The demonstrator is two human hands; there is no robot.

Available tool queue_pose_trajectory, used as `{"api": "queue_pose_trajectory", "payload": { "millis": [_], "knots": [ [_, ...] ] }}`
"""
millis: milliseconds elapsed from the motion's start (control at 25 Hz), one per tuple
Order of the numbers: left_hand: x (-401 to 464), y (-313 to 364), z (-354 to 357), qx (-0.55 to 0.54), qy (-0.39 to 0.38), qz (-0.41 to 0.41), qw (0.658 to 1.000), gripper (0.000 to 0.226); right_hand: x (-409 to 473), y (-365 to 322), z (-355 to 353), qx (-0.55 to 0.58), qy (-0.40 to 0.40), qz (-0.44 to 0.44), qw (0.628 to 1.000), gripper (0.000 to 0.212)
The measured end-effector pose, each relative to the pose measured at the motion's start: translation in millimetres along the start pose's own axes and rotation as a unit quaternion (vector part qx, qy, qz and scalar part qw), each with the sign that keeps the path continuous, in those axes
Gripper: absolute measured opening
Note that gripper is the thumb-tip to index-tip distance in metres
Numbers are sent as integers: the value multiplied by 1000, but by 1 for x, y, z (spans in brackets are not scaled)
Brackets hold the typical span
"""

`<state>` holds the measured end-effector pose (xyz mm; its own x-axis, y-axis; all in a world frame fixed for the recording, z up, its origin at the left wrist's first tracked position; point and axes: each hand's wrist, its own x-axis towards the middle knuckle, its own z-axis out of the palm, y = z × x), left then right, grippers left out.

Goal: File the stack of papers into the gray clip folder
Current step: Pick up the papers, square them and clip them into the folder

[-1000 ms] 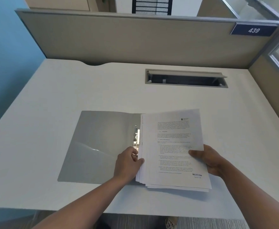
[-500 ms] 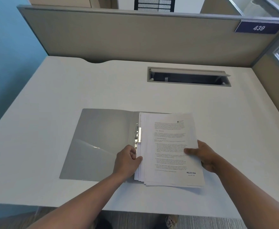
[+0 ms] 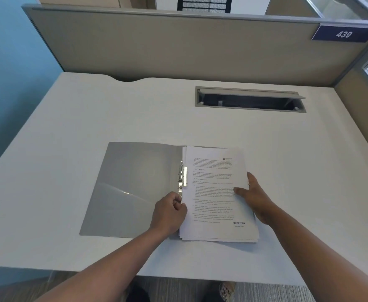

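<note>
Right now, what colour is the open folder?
Plain gray, clearest on the folder cover in the head view.

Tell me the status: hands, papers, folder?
Left hand pinching stack of papers at spine edge; right hand steadying opposite edge. Gray clip folder open. Nothing obstructing.

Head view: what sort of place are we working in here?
Most likely an office cubicle: a pale desk enclosed by fabric partition panels, a numbered plate reading 439 on the partition, and a cable tray slot in the desktop.
</note>
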<state>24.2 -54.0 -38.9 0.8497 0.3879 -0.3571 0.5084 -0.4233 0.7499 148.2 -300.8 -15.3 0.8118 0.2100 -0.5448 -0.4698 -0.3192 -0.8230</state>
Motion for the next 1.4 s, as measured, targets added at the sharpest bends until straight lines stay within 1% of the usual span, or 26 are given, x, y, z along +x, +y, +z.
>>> {"api": "queue_pose_trajectory", "payload": {
  "millis": [120,240,360,520,600,720,840,920,1000,1080,1160,1200,1320,1400],
  "knots": [
    [-3,0,0,2,-2,7,1000,5,-1,-5,5,-46,-18,-19,999,61],
    [-7,0,-3,-11,-25,15,1000,15,-2,-5,6,-64,7,-31,997,61],
    [-14,0,-6,-32,-67,36,997,35,-1,-2,3,-16,23,-3,1000,62],
    [-21,8,-10,-26,-116,21,993,66,-1,-3,-5,40,-2,27,999,58],
    [-22,14,-13,-14,-144,9,989,81,1,-5,-9,55,-9,42,998,56],
    [-21,20,-16,-46,-188,5,981,100,4,-7,-11,73,-21,51,996,51],
    [-22,20,-19,-16,-202,13,979,120,6,-7,-11,84,-25,56,995,47],
    [-23,17,-18,4,-204,21,979,122,5,-5,-9,90,-20,60,994,41],
    [-26,13,-12,24,-194,33,980,114,5,0,-8,85,-7,57,995,35],
    [-30,9,-5,40,-172,43,983,106,3,3,-6,60,19,50,997,41],
    [-32,5,1,46,-150,49,986,105,-2,7,-4,13,51,48,997,50],
    [-32,4,3,47,-141,50,988,105,-7,9,-3,-19,56,41,997,50],
    [-34,0,9,52,-114,62,990,106,-20,17,-3,-131,26,5,991,49],
    [-37,-1,13,51,-104,75,990,106,-25,25,-6,-166,12,-14,986,53]
  ]
}}
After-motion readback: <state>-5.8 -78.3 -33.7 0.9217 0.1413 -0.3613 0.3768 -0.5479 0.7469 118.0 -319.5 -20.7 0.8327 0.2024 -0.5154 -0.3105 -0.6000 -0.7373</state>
